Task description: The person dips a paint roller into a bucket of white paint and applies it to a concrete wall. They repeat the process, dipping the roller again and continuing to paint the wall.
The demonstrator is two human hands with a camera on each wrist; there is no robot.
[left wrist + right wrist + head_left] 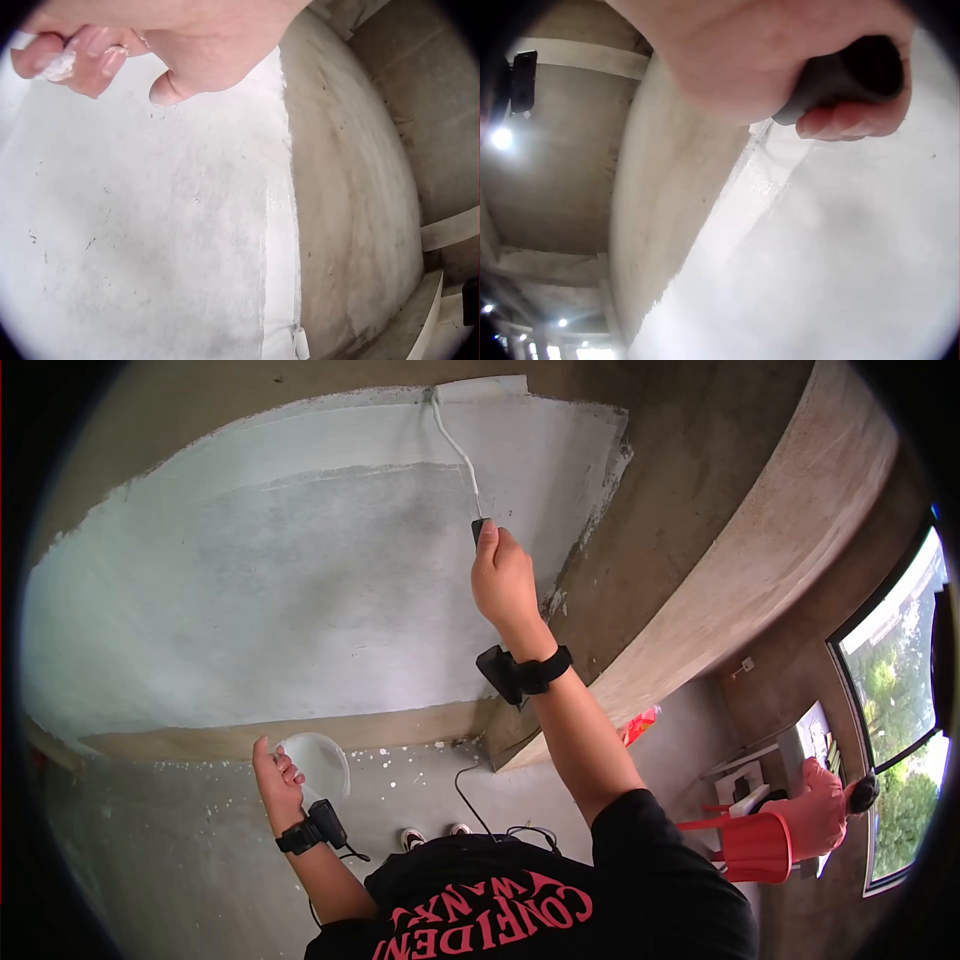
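- Against the whitened wall (250, 580), the right hand (503, 580) gripped a black handle (477, 531).
- The left hand (277, 775) curled loosely, empty.
- The rod (466, 458) seemed light, stiff; the handle suited holding.

We see a drab concrete wall (690, 460) beside a speckled gray floor (200, 820). To our right, a red plastic chair (757, 847) stands near a large window (895, 660) showing daylight and green foliage.

One tool (455, 445) in the right grip (503, 575), one bucket (328, 762) beside the left grip (281, 780), two wrist devices (540, 673) just behind the grips, two shoes (412, 839) below them, one chair (757, 848) and one other person (818, 812) right of both grips
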